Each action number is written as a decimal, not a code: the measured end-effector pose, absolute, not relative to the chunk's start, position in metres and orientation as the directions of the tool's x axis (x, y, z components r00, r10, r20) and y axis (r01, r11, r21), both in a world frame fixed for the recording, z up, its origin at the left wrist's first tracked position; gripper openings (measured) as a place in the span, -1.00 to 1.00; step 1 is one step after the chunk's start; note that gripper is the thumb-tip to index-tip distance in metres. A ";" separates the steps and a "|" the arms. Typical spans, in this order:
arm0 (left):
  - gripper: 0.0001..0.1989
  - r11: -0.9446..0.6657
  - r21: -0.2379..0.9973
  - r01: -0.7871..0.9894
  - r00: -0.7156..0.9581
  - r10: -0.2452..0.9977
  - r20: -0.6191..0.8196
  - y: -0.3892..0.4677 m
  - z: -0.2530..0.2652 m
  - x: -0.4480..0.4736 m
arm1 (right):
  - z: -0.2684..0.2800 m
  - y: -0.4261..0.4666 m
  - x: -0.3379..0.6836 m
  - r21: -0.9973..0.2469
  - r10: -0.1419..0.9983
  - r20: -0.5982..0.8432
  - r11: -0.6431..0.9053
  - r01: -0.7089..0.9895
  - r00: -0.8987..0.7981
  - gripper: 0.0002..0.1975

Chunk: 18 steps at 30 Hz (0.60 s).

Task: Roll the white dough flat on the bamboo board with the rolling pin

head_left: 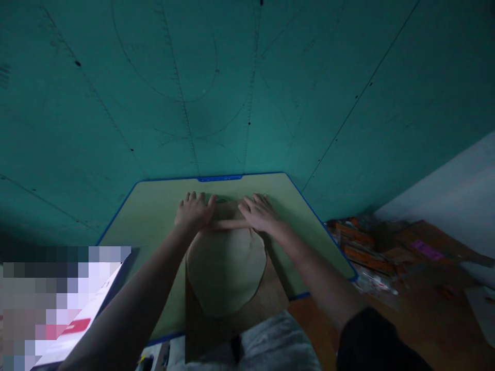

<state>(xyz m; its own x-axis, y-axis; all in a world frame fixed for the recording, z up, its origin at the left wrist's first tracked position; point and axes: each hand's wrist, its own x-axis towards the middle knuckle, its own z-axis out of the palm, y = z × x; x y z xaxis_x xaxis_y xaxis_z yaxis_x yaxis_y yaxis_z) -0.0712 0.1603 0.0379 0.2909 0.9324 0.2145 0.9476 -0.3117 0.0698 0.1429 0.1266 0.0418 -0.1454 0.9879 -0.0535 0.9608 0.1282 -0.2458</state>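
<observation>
A wooden rolling pin (231, 224) lies crosswise over the far edge of a wide, flat round of dough (228, 268). My left hand (194, 210) rests palm down on the pin's left end, fingers stretched forward past it. On the right end lies my right hand (260, 210), likewise flat with its fingers extended. Both palms hide the ends of the pin. The dough covers much of a wooden board (273, 288), and a small crease shows near its upper right edge. Under the board is a pale table (154, 206) with a blue rim.
A green wall (216, 103) with drawn lines stands right behind the table. On the floor to the right are cardboard (421, 242) and clear plastic packaging (375, 281). A white box-like thing with red marks (77, 327) is at lower left, partly blurred out.
</observation>
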 end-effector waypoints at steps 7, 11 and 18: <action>-0.44 -0.351 0.024 0.936 0.331 0.901 0.282 0.136 0.025 -0.081 | 0.033 0.109 0.143 -0.259 0.961 0.090 0.275 0.926 -0.261 -0.41; -0.39 -0.307 0.051 0.950 0.293 0.937 0.193 0.150 0.031 -0.076 | 0.036 0.127 0.145 -0.215 0.968 -0.025 0.238 0.947 -0.249 -0.50; -0.39 -0.299 0.038 0.953 0.284 0.934 0.218 0.136 0.033 -0.073 | 0.028 0.120 0.145 -0.247 0.946 0.123 0.323 0.914 -0.301 -0.48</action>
